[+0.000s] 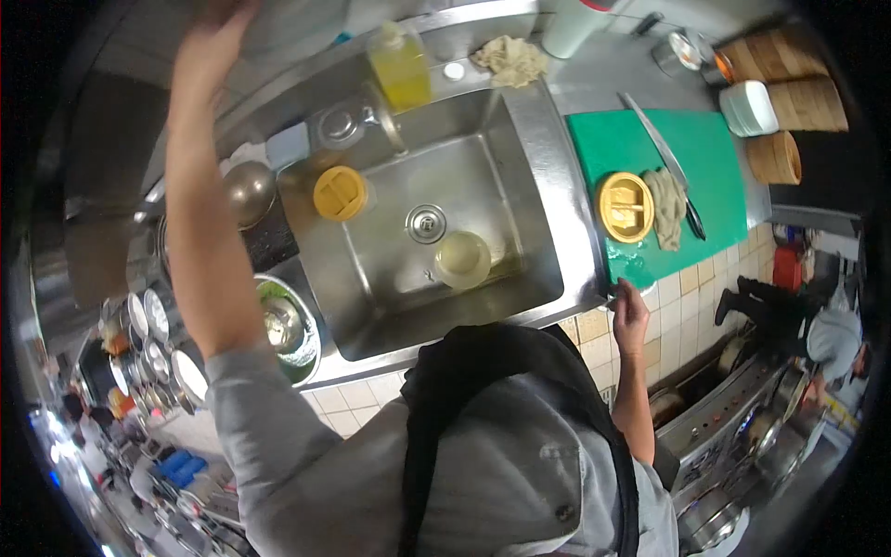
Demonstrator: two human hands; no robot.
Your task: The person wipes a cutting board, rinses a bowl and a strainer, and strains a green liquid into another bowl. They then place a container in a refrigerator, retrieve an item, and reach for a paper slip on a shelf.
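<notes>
My left arm stretches up past the sink's left side. My left hand [215,23] is at the top edge of the view, smeared and partly cut off, so its fingers cannot be read. At the front edge of the green cutting board [715,176], my right hand [632,318] has its fingers pinched together by a pale rounded rim, mostly hidden. On the board are a yellow round lid [626,207], a crumpled cloth [666,209] and a long knife [657,141]. Inside the steel sink [390,306] lie another yellow lid [340,193] and a translucent tub [462,260].
Behind the sink stand a yellow liquid bottle [401,74] and a rag [512,61]. A metal bowl [249,193] sits left of the sink, with a green-lined basin [288,330] nearer me. Another person [829,334] works at right, by pots on a stove [715,436].
</notes>
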